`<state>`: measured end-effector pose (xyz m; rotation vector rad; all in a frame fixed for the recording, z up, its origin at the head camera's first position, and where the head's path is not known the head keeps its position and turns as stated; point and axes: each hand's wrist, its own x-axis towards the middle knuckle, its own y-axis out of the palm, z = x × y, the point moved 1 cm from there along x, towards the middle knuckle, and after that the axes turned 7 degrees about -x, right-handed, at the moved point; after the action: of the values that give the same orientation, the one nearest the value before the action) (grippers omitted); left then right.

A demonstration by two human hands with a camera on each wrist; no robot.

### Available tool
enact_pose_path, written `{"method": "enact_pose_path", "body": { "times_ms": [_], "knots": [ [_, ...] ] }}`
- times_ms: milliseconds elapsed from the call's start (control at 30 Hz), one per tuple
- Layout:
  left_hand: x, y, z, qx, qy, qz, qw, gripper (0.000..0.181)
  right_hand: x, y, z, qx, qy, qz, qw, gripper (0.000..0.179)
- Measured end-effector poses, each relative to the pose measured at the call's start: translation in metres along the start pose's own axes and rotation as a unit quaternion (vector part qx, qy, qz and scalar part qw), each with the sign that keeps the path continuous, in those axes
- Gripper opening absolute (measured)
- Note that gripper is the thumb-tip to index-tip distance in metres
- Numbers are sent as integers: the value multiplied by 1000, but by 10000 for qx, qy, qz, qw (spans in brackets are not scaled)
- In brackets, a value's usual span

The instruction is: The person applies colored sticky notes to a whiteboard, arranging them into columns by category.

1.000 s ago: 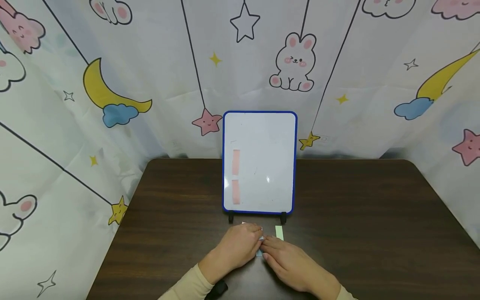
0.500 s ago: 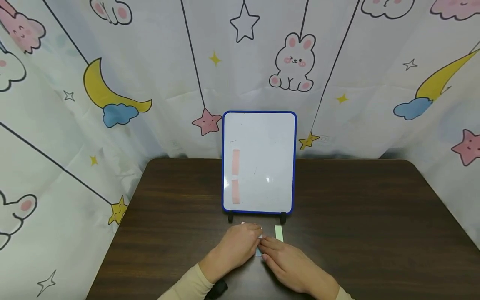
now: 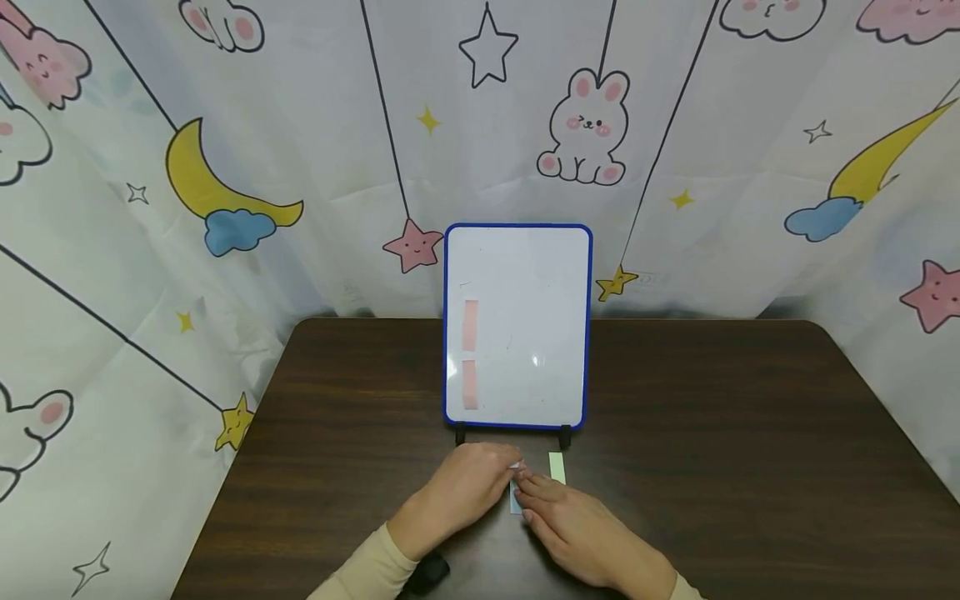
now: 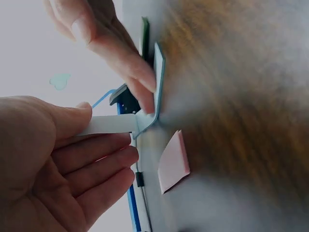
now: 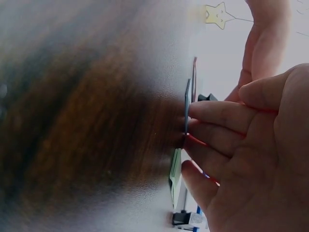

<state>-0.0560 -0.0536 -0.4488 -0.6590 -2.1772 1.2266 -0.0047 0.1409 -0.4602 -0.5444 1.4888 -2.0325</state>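
Left hand: pinches the strip
Right hand: straight fingers, pressing blue pad
Pink pad: nearby
Green pad: half-masked by right hand
Board: beyond

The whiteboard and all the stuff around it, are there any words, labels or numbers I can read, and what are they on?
I can't read any words or numbers anywhere.
Whiteboard: a faint mark, too small to read.
Curtain: a pale mark right of the board, too faint.
Black stand foot: a pale patch, too blurred.
Pale blue strip: no writing shows.
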Motion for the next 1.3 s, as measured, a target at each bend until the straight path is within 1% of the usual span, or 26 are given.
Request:
{"method": "enact_pose_path", "body": {
  "times_ms": [200, 333, 500, 600, 767, 867, 933, 1000, 1100, 1233, 1300],
  "knots": [
    [0, -6, 1, -158, -8, -76, 9998, 15, 1, 0, 0, 76, 58, 132, 9999, 46],
    [1, -10, 2, -238, 41, -197, 9995, 14, 2, 0, 0, 84, 60, 174, 9998, 46],
    [1, -13, 2, -329, 53, -260, 9991, 19, 2, 0, 0, 100, 124, 185, 9997, 46],
    [1, -16, 2, -335, 81, -173, 9993, 21, 2, 0, 0, 105, 138, 176, 9997, 46],
    [-1, -17, 1, -61, 269, 120, 9995, 27, 2, 1, -1, 68, 76, 117, 9999, 47],
    [-2, -15, 1, 85, 398, 153, 9991, 29, 2, 2, -1, 62, 44, 114, 9999, 48],
    [-1, -15, 1, 140, 485, 45, 9987, 29, 2, 2, -2, 61, 28, 118, 9999, 48],
    [0, -15, 2, 194, 563, -133, 9981, 29, 2, 2, -2, 71, 35, 119, 9999, 48],
    [2, -17, 3, 360, 721, -525, 9954, 31, 2, 2, -2, 78, 57, 106, 9999, 47],
    [7, -21, 7, 656, 906, -1117, 9874, 37, 2, 2, -1, 72, 68, 66, 9999, 46],
    [9, -22, 10, 805, 964, -1352, 9828, 39, 2, 2, -1, 65, 54, 36, 10000, 45]
  ]
}}
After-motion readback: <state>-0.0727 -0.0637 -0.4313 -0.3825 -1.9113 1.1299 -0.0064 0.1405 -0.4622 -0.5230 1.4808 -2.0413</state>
